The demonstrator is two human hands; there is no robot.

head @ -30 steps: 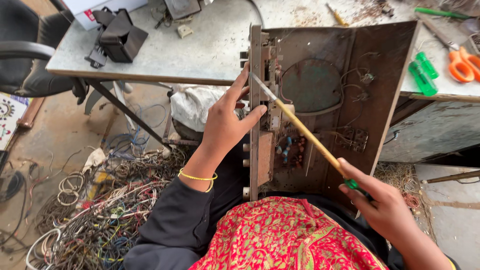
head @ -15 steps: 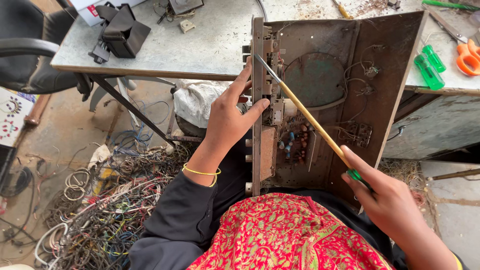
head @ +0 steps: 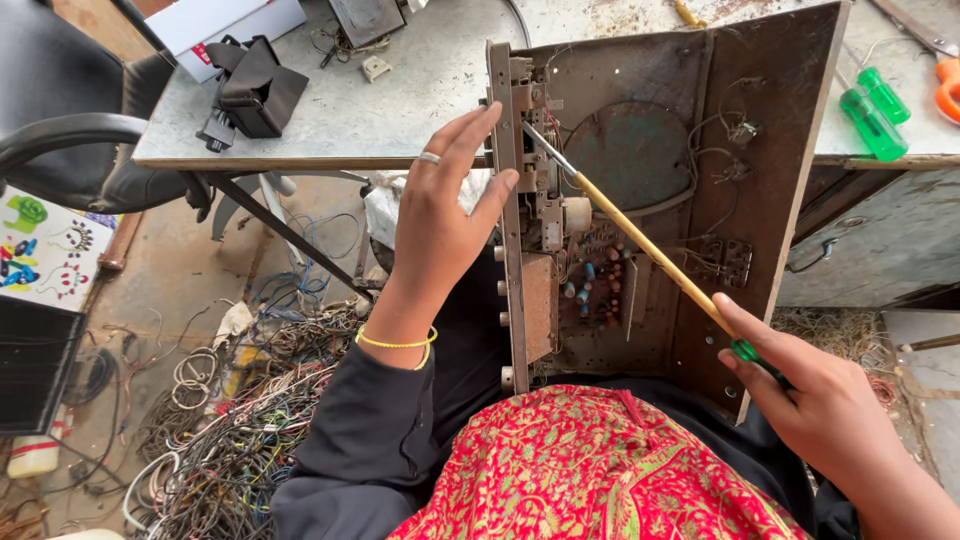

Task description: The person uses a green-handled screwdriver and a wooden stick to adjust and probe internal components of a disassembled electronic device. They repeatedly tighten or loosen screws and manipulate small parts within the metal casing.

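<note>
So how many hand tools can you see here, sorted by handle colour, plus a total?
Yellow shaft, green handle, in right hand: 1 screwdriver
Green handled, on table: 2 screwdrivers
Orange handled: 1 pair of scissors
Total: 4

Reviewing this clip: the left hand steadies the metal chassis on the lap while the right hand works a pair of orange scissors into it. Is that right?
Not quite. The right hand holds a long screwdriver, not scissors, its tip inside the metal chassis. The left hand does steady the chassis, as the head view shows.
</note>
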